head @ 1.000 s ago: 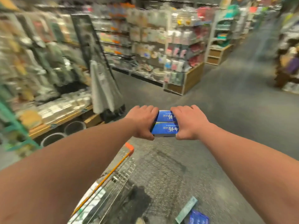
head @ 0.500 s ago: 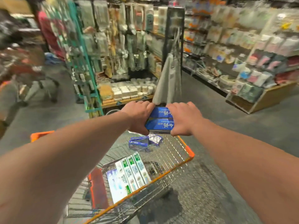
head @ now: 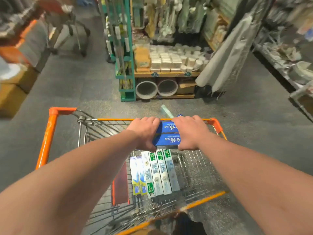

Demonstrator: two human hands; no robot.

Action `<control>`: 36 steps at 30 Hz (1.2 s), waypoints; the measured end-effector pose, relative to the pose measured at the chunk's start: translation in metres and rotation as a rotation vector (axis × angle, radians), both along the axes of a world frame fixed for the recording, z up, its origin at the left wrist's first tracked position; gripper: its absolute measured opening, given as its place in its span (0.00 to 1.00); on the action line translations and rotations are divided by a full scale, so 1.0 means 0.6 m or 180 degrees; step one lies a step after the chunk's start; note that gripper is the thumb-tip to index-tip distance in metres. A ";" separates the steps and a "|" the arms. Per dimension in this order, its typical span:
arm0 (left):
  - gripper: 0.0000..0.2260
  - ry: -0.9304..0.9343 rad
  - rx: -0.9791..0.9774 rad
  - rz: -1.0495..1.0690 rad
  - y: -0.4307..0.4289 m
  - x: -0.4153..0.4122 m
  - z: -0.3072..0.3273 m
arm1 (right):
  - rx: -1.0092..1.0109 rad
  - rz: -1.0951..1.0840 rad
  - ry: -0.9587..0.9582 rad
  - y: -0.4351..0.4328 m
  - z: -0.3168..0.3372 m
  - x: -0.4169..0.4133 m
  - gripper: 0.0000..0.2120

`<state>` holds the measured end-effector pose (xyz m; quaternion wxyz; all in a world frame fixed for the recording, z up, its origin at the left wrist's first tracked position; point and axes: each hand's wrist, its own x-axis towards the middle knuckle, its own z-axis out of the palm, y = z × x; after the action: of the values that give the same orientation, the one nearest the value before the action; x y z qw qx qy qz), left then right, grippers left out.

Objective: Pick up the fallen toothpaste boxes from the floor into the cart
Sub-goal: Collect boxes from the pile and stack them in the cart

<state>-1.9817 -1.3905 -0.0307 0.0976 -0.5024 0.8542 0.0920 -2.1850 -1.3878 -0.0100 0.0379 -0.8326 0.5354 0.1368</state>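
Between the hands: two blue toothpaste boxes, stacked, long axis running hand to hand; left hand and right hand each clamp one end. Directly below the hands: cart basket, a row of boxed toothpaste lying lengthwise, crosswise to the held pair. Beyond the hands, on the floor: two more fallen boxes.

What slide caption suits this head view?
Both hands, left and right, hold stacked blue toothpaste boxes over the orange wire cart.

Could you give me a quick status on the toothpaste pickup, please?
Left hand and right hand clamp two stacked blue boxes above the cart. Boxes lie inside. Nothing blocks the drop.
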 end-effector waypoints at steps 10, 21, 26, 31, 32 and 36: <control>0.37 0.0101 0.0452 0.2213 0.099 0.042 -0.196 | 0.0685 0.1918 0.0079 -0.119 -0.218 0.124 0.34; 0.42 0.0206 0.0937 0.4291 0.156 0.008 -0.471 | 0.0881 0.3414 0.0977 -0.127 -0.481 0.289 0.49; 0.44 0.0275 0.0975 0.4622 0.152 -0.003 -0.543 | 0.0878 0.3662 0.0894 -0.138 -0.551 0.312 0.44; 0.52 0.0333 0.1064 0.4765 0.161 -0.013 -0.586 | 0.0968 0.3656 0.0807 -0.138 -0.601 0.324 0.42; 0.54 0.0358 0.1123 0.4780 0.164 -0.018 -0.594 | 0.1009 0.3664 0.0823 -0.136 -0.610 0.322 0.43; 0.56 0.0456 0.1277 0.4797 0.178 -0.034 -0.621 | 0.1173 0.3506 0.0994 -0.122 -0.643 0.306 0.46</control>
<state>-2.0021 -1.2840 -0.4030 0.0423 -0.9124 0.2539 0.3183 -2.0013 -1.4610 -0.3956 0.0260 -0.9373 -0.0080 0.3476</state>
